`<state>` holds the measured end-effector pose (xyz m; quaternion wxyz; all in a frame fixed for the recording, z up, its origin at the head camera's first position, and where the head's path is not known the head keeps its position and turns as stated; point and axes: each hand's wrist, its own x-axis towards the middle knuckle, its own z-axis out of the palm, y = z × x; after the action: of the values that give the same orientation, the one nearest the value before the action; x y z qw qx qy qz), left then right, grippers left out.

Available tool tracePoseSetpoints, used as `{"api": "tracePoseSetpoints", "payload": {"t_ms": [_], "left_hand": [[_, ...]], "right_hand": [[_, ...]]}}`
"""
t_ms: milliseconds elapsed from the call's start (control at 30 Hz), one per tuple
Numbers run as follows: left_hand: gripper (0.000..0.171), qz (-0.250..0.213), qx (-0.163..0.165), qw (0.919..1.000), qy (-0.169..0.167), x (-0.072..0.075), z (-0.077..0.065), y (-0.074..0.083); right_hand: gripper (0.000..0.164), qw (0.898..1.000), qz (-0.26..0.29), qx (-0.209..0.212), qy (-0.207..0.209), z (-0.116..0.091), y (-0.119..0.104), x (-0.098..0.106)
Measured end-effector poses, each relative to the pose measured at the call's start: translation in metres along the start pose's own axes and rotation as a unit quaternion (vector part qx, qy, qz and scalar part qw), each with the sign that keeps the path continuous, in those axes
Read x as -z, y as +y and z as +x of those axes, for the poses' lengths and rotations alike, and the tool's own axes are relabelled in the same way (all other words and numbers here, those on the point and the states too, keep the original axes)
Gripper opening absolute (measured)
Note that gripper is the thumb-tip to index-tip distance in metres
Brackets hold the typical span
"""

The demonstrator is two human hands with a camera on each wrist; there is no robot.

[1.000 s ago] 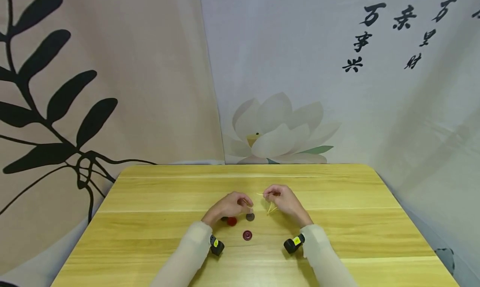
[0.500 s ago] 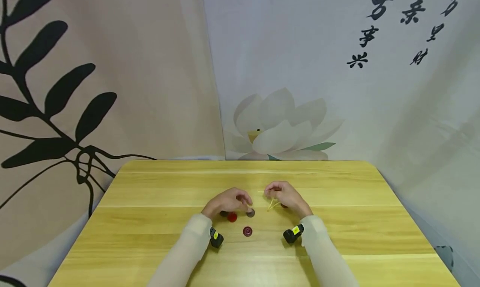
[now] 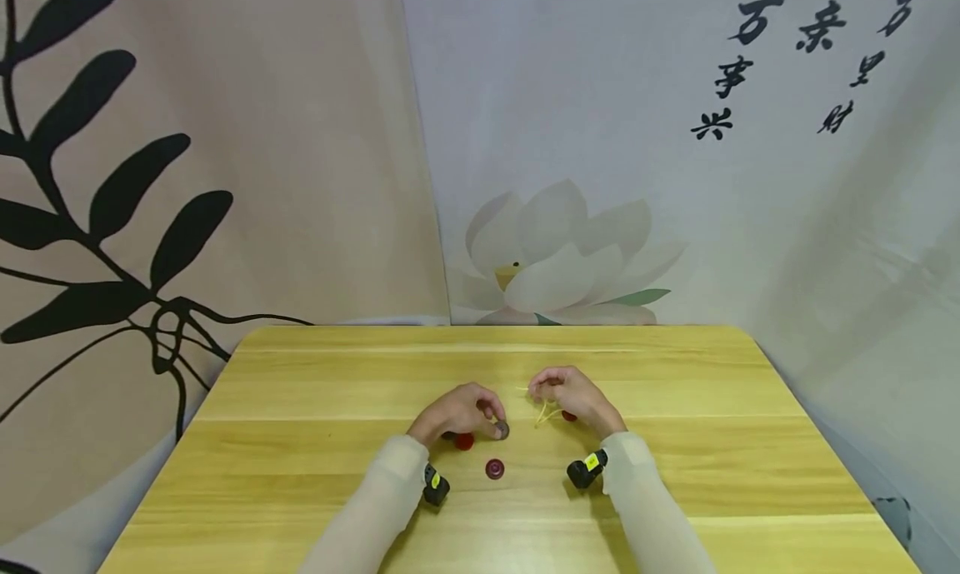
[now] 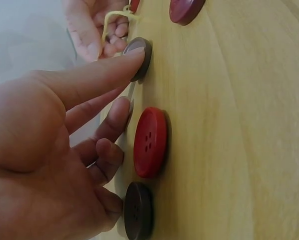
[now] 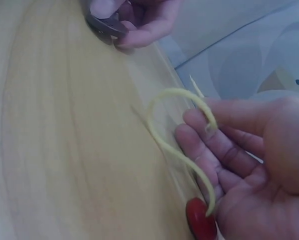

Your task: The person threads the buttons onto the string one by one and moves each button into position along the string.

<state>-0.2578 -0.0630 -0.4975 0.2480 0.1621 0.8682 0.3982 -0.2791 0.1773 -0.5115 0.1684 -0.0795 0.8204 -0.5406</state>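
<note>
My left hand (image 3: 463, 411) pinches the rim of a grey-brown button (image 4: 146, 62), thumb on its face, and the button stands tilted close over the table. A thick yellow cord (image 5: 175, 153) is held by my right hand (image 3: 572, 395), its tip sticking out past the thumb and fingertips. The cord loops down to a red button (image 5: 201, 220) under that hand, where it meets the button's face. Beside the left hand's curled fingers lie a second red button (image 4: 149, 142) with several holes and a dark brown button (image 4: 137, 210), both flat.
A maroon button (image 3: 494, 469) lies alone on the wooden table (image 3: 315, 474), nearer the body and between the forearms. Black cameras are strapped to both wrists. Behind the table's far edge hangs a printed cloth backdrop (image 3: 322, 141).
The left thumb and fingers have come down onto the grey-brown button and now grip it, tilting it. The right hand stays nearly still with the cord; the red button beneath it shows more.
</note>
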Motion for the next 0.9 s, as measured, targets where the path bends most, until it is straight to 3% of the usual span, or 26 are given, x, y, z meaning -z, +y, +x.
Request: {"api": "tracePoseSetpoints", "payload": {"t_ms": [900], "left_hand": [[0.010, 0.010, 0.002, 0.9999, 0.011, 0.0009, 0.0009, -0.0008]], "right_hand": [[0.013, 1.000, 0.024, 0.006, -0.003, -0.0016, 0.0026, 0.0001]]}}
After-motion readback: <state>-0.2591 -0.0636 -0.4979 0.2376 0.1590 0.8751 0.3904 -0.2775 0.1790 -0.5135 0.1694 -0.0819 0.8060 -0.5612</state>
